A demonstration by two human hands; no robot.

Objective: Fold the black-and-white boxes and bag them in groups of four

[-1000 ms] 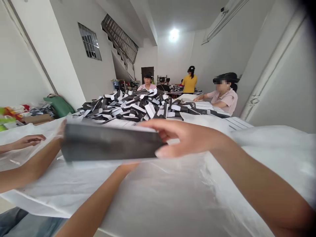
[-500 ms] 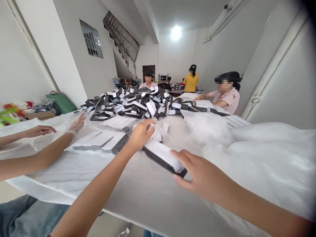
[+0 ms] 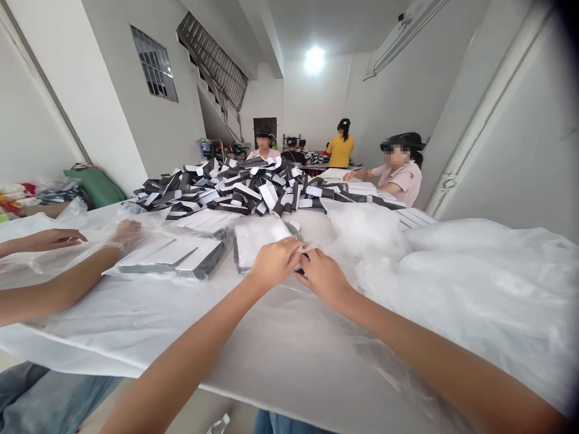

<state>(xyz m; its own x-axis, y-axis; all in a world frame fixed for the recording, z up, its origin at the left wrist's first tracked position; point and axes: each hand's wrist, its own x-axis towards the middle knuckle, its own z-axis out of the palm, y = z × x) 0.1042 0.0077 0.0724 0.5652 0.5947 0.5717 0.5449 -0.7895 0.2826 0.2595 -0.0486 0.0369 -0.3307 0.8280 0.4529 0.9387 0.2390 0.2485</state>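
Observation:
A clear plastic bag [image 3: 242,256] with white-topped, dark-sided boxes inside lies on the table just ahead of my hands. My left hand [image 3: 277,260] is closed on the bag's near edge. My right hand [image 3: 324,274] meets it there, fingers curled round the end of a black-and-white box [image 3: 299,270]. Most of that box is hidden by my hands and the bag; only a small dark part shows between them. Loose plastic film trails from the bag below my right forearm.
A large heap of black-and-white boxes [image 3: 235,188] covers the table's far side. At left, a co-worker's hands [image 3: 129,232] handle another bagged set of boxes [image 3: 174,258]. Clear plastic bags [image 3: 479,271] pile up at right. Another person [image 3: 400,172] sits beyond them.
My right hand has moved forward and left with the box, up to my left hand. The box was in plain sight before and is now mostly hidden. The view has shifted slightly.

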